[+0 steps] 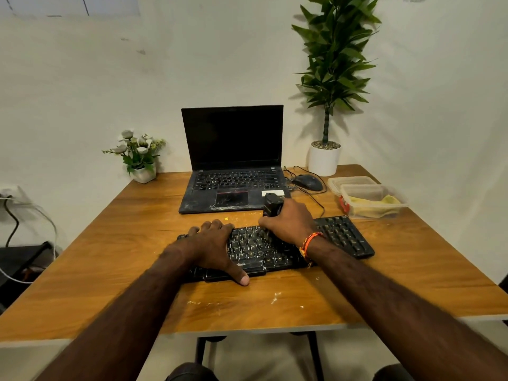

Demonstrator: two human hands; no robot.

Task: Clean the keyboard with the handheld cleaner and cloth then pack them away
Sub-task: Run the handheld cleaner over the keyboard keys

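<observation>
A black keyboard (341, 236) lies across the middle of the wooden table (110, 265). My left hand (213, 246) rests flat on its left part, fingers spread and thumb on the front edge. My right hand (290, 222) grips a black handheld cleaner (272, 204) held upright, its lower end down on the keys at the keyboard's middle. A yellow cloth (384, 203) lies in a clear plastic container (371, 213) at the right of the table.
An open black laptop (233, 166) stands behind the keyboard, with a wired mouse (308, 182) to its right. A clear lid (351, 181) lies behind the container. A small flower pot (141, 171) and a tall potted plant (324, 160) stand at the back. Crumbs dot the table's front.
</observation>
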